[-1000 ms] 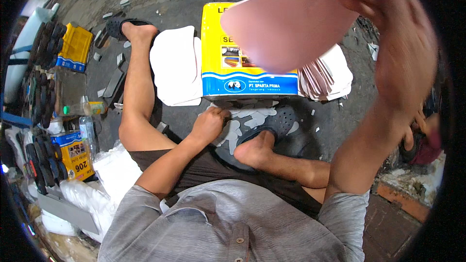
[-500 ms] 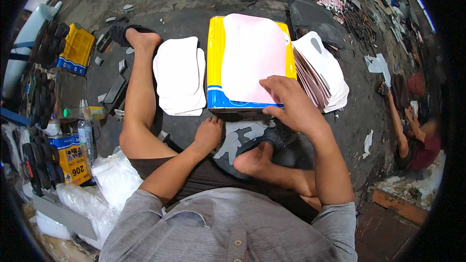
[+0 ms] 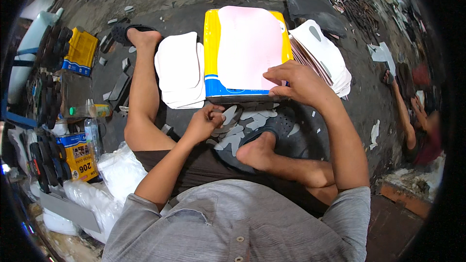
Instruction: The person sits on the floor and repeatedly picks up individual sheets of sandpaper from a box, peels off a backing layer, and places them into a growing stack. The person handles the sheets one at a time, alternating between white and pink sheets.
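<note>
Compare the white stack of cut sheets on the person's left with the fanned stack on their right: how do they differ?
The white stack of cut sheets on the left lies fairly squared up, while the fanned stack on the right is spread so its pinkish edges show. The left stack's top sheet looks plain white; the right stack's top sheet has a dark oval opening. The left stack lies beside the outstretched leg; the right stack is nearer the right hand. Both flank the yellow box.
</note>
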Motion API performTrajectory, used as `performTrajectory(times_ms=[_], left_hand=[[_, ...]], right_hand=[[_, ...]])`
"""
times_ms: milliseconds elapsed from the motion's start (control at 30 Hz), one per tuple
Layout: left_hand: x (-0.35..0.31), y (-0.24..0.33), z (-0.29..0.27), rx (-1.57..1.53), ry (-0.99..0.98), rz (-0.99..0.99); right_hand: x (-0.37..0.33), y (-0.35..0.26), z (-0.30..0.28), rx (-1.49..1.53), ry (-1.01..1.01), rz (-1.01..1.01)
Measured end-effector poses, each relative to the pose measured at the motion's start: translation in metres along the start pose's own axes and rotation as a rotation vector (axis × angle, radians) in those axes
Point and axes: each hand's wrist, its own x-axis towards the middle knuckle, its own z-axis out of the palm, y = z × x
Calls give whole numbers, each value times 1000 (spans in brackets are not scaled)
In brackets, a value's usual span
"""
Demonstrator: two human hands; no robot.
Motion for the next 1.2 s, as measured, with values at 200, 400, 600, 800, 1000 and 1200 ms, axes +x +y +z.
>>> performTrajectory(times_ms=[200,400,600,800,1000,1200], left_hand=[[-31,54,5,-381,-117,49],[-45,98,18,-60,16,330],[-8,136,38,446,223,624],[10,124,46,696,426,821],[14,113,52,731,464,837],[23,119,59,765,508,860]], right_hand=[[8,2,-12,-56,-39,-97],[10,-27,-19,-357,148,-80],[27,-42,-56,-117,716,-94],[14,-38,17,36,212,-84],[9,-26,17,6,290,-237],[24,-31,-16,26,187,-41]])
